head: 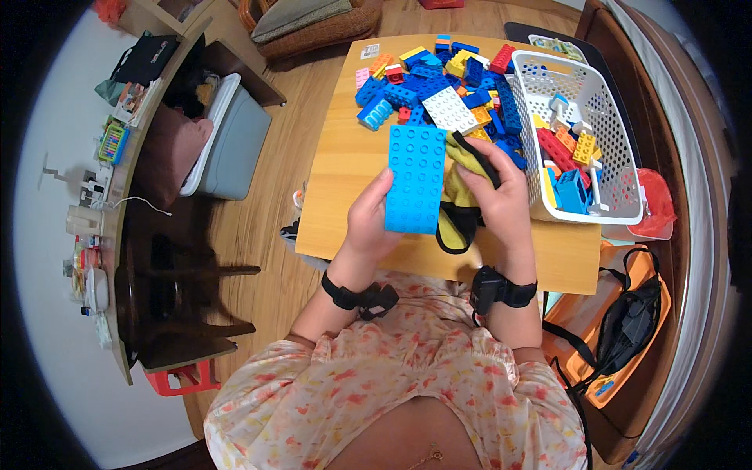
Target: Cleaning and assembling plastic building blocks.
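Note:
My left hand (373,214) grips a light-blue studded toy building plate (415,179) by its left edge, studs facing up. In my right hand (499,188) is a yellow-green cloth with black edging (461,185), bunched between thumb and fingers at the plate's right edge. Beyond the plate, a white studded plate (450,110) lies on a heap of mostly blue toy bricks (424,85), with red, yellow, orange and pink ones among them. To the right, a white perforated plastic basket (520,126) holds several loose bricks in red, yellow, blue and white.
The bricks lie on a light wooden table (335,170). Past its right side are a red-lined bin (652,205) and an orange tray (608,382) with a black bag (628,329). A grey-blue storage box (238,141) and a dark chair (176,282) are on the left.

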### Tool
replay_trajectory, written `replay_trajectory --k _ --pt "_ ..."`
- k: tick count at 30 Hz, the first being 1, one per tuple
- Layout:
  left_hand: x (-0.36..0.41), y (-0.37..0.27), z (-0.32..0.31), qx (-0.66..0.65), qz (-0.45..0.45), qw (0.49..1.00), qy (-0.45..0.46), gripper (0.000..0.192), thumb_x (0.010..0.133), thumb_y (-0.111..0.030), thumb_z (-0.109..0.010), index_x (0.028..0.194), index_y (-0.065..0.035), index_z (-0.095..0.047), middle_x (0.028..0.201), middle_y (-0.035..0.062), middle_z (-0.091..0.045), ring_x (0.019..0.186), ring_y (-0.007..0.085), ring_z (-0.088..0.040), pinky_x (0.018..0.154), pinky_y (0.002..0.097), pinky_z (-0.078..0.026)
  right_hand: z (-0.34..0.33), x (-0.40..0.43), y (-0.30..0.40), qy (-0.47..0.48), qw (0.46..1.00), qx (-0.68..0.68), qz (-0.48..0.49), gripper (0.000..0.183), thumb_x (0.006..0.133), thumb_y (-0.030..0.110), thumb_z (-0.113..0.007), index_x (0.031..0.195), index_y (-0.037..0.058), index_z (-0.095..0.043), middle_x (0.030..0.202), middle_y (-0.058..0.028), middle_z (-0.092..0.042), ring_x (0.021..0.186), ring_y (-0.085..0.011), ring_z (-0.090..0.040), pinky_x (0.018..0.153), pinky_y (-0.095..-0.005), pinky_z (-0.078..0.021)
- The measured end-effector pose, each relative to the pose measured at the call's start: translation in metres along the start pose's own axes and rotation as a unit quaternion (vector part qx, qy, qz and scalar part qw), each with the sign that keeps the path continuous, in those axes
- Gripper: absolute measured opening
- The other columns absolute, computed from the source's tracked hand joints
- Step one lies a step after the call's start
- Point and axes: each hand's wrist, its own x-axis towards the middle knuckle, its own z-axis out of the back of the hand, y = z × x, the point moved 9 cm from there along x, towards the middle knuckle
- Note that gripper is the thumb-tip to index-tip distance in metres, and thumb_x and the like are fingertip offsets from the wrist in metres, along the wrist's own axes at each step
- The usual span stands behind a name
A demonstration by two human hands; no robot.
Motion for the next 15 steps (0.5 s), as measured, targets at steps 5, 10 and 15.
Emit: replay_trajectory --k 5,10,15 --pt "0.013 -0.008 -0.021 -0.037 -0.053 0.998 -0.024 0.052 0.106 -0.038 -0.031 0.14 0.0004 -0.042 0.129 0.0152 -0.057 0.114 0.0242 -0.059 0.098 0.0385 -0.047 -0.01 -0.009 0.007 0.02 0.999 0.003 0.026 0.036 0.08 -0.005 -0.068 0.116 0.0005 -0.063 0.106 -0.0075 -0.068 0.097 -0.0127 -0.064 0.085 -0.0269 -0.0511" --pt "0.027 -0.031 0.004 -0.028 -0.135 0.985 -0.101 0.052 0.106 -0.04 -0.032 0.14 -0.0017 -0.042 0.13 0.0169 -0.058 0.114 0.0257 -0.059 0.099 0.039 -0.046 -0.018 -0.014 0.009 0.098 0.995 0.006 0.014 0.032 0.077 -0.005 -0.069 0.109 0.0004 -0.064 0.102 -0.0052 -0.068 0.093 -0.0111 -0.063 0.083 -0.0256 -0.0502" --pt "0.031 -0.036 -0.001 -0.07 -0.15 0.984 -0.067 0.054 0.105 -0.043 -0.03 0.14 -0.004 -0.042 0.132 0.0168 -0.057 0.117 0.0295 -0.057 0.101 0.0416 -0.045 -0.018 -0.016 0.01 0.097 0.995 0.003 -0.007 0.03 0.078 -0.004 -0.068 0.107 0.0009 -0.062 0.101 -0.0047 -0.066 0.092 -0.0101 -0.061 0.081 -0.0257 -0.0495"
